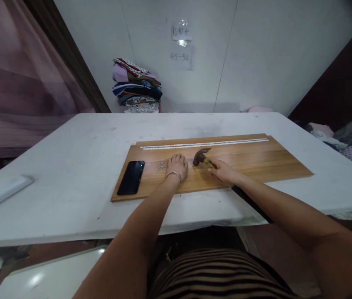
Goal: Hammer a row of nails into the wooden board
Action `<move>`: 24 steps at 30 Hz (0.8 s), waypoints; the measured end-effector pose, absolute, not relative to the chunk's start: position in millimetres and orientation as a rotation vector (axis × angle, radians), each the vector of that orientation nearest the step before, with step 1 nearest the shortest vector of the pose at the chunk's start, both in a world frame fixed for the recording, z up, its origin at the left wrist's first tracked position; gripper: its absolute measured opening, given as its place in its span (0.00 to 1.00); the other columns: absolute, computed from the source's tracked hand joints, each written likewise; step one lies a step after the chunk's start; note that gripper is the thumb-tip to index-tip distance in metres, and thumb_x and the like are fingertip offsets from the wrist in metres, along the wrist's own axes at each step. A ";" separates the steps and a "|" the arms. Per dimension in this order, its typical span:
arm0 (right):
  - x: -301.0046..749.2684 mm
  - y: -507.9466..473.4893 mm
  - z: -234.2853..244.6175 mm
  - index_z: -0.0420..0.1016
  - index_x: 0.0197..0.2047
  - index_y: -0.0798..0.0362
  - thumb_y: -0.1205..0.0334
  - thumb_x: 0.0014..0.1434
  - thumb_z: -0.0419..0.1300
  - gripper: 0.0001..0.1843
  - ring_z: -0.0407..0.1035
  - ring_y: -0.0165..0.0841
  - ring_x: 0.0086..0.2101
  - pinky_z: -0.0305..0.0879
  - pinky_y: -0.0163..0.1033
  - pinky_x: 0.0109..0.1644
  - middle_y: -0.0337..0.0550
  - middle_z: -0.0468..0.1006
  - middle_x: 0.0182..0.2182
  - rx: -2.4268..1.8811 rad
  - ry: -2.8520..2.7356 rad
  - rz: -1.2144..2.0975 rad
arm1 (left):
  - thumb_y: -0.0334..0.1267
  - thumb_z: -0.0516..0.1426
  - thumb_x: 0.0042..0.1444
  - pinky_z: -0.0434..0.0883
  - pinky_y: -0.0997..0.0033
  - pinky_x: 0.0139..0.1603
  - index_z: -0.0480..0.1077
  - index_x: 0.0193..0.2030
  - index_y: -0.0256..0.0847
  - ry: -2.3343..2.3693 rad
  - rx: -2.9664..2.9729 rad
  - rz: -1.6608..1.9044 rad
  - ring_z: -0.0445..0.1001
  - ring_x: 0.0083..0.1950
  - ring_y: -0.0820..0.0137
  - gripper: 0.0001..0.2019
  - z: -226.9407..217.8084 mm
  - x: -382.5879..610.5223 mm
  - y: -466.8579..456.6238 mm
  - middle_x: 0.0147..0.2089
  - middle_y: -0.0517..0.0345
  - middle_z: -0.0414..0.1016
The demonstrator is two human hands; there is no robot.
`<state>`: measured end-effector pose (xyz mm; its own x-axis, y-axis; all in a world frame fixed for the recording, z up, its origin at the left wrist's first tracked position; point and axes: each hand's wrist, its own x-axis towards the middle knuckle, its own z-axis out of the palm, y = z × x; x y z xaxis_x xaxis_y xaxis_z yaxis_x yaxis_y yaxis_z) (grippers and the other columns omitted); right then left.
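A claw hammer [200, 158] with a dark head and a yellowish handle is in my right hand [222, 170], its head low over a wood-grain board [241, 162]. My fingers wrap round the handle close to the head. Palm down on the board, to the left of the hammer head, rests my left hand [177, 166], a bracelet at its wrist. Its fingers lie on the surface, and whatever is beneath them is hidden. Just left of those fingers are several thin metal nails [162, 165].
A black phone [131, 177] lies on the board's left end. Two white measuring strips [207, 144] run along its far side. The board lies on a white table [79, 166]. A white roll [4, 193] is at the left, and folded clothes [136, 87] are stacked behind.
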<state>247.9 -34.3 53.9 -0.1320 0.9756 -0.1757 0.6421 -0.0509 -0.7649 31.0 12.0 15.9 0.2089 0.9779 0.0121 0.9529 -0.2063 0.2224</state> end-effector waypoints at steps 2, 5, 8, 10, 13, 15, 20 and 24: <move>246.8 -35.5 55.6 0.80 0.62 0.54 0.68 0.60 0.63 0.26 0.71 0.34 0.31 0.70 0.39 0.42 0.41 0.82 0.33 -1.716 -1.799 1.033 | 0.38 0.48 0.75 0.62 0.52 0.78 0.75 0.65 0.40 1.868 2.309 0.213 0.66 0.76 0.54 0.20 15.8 30.9 12.2 0.76 0.43 0.71; 246.5 -36.4 57.4 0.80 0.62 0.54 0.69 0.61 0.63 0.26 0.72 0.35 0.32 0.70 0.39 0.42 0.42 0.82 0.34 -1.705 -1.807 1.014 | 0.38 0.48 0.76 0.62 0.51 0.78 0.75 0.66 0.39 1.876 2.313 0.194 0.66 0.76 0.54 0.20 15.9 31.0 12.3 0.77 0.43 0.70; 246.6 -36.2 58.4 0.80 0.62 0.54 0.70 0.61 0.62 0.26 0.73 0.35 0.32 0.70 0.39 0.43 0.42 0.82 0.33 -1.704 -1.818 1.004 | 0.38 0.48 0.76 0.62 0.52 0.78 0.75 0.65 0.40 1.880 2.317 0.183 0.66 0.76 0.54 0.20 16.5 31.3 12.1 0.76 0.44 0.71; 246.3 -35.9 58.9 0.81 0.61 0.54 0.70 0.60 0.62 0.25 0.74 0.36 0.34 0.71 0.40 0.44 0.43 0.83 0.34 -1.700 -1.823 0.993 | 0.38 0.49 0.76 0.62 0.53 0.78 0.76 0.65 0.40 1.877 2.318 0.188 0.66 0.77 0.54 0.20 17.0 31.4 11.9 0.76 0.44 0.71; 245.1 -35.7 59.3 0.82 0.59 0.55 0.70 0.60 0.62 0.24 0.75 0.37 0.38 0.72 0.41 0.48 0.45 0.84 0.39 -1.670 -1.832 0.993 | 0.38 0.49 0.76 0.62 0.53 0.78 0.75 0.65 0.40 1.876 2.310 0.203 0.66 0.77 0.54 0.20 18.0 31.6 11.3 0.76 0.43 0.71; 244.4 -35.7 58.9 0.81 0.59 0.55 0.71 0.60 0.62 0.24 0.76 0.37 0.40 0.72 0.41 0.49 0.46 0.85 0.42 -1.643 -1.837 1.007 | 0.38 0.49 0.76 0.63 0.53 0.77 0.76 0.65 0.40 1.877 2.307 0.209 0.66 0.76 0.54 0.20 18.6 31.7 11.1 0.76 0.43 0.71; 245.2 -35.6 56.6 0.81 0.59 0.55 0.71 0.60 0.62 0.24 0.76 0.37 0.41 0.71 0.40 0.50 0.46 0.85 0.44 -1.633 -1.834 0.990 | 0.39 0.48 0.76 0.64 0.51 0.77 0.76 0.65 0.39 1.870 2.325 0.187 0.67 0.75 0.53 0.20 19.1 31.8 11.3 0.75 0.42 0.72; 246.5 -34.5 55.1 0.79 0.63 0.54 0.69 0.61 0.62 0.26 0.74 0.36 0.37 0.71 0.40 0.46 0.44 0.84 0.40 -1.663 -1.846 0.993 | 0.38 0.48 0.76 0.62 0.53 0.78 0.75 0.66 0.39 1.870 2.320 0.189 0.66 0.76 0.54 0.21 18.8 31.6 11.3 0.76 0.43 0.71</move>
